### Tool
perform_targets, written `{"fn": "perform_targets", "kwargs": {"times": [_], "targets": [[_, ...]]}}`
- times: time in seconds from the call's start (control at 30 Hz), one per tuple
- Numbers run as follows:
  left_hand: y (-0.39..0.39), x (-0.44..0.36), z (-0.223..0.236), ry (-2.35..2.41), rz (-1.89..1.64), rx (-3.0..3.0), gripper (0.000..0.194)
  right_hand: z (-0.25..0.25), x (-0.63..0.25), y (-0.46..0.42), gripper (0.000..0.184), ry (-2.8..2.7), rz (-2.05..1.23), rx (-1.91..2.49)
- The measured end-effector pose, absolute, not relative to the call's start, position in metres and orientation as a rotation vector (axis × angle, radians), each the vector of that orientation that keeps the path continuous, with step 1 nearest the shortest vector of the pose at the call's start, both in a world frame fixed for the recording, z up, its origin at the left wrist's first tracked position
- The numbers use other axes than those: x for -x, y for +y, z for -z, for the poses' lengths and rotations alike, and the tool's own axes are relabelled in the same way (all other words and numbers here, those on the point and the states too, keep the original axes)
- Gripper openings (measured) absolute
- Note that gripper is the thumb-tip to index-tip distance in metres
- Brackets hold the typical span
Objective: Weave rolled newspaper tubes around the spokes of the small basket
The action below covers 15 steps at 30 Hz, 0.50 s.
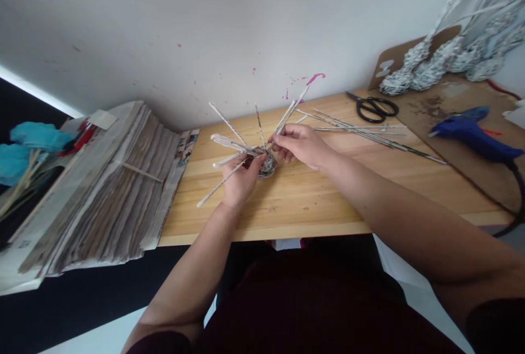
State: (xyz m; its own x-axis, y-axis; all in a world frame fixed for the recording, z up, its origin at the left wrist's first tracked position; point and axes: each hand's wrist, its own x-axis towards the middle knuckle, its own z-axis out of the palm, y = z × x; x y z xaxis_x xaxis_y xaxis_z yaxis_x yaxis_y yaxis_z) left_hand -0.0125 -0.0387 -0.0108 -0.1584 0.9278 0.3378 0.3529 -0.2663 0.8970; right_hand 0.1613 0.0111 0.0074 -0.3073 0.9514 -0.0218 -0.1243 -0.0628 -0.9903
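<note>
A small woven piece of rolled paper sits on the wooden table, with several paper sticks fanning up and outward from it. My left hand is closed at its left side, fingers pinching the woven piece where the sticks come out. On the other side my right hand pinches a rolled paper stick that slants up to the right. The fingers partly hide the weave, so its inside does not show.
Loose paper sticks lie right of my hands. Behind them are black scissors. A blue glue gun rests on a brown board, before finished woven pieces. Stacked newspapers stand at the left, against a wall behind the table.
</note>
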Motion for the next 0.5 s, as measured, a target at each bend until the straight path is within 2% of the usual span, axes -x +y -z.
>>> {"fn": "perform_targets", "kwargs": {"times": [0.13,0.37,0.5], "targets": [[-0.037,0.014,0.013,1.373,-1.405,-1.573,0.017,-0.011,-0.157,0.009,0.020,-1.122,-1.611,1.064],[-0.032,0.021,0.018,1.282,-1.348,-1.687,0.008,-0.011,-0.152,0.005,0.020,-1.062,-1.659,1.019],[-0.033,0.020,0.014,1.257,-1.344,-1.666,0.009,-0.008,-0.147,0.004,0.021,-0.967,-1.660,1.034]]}}
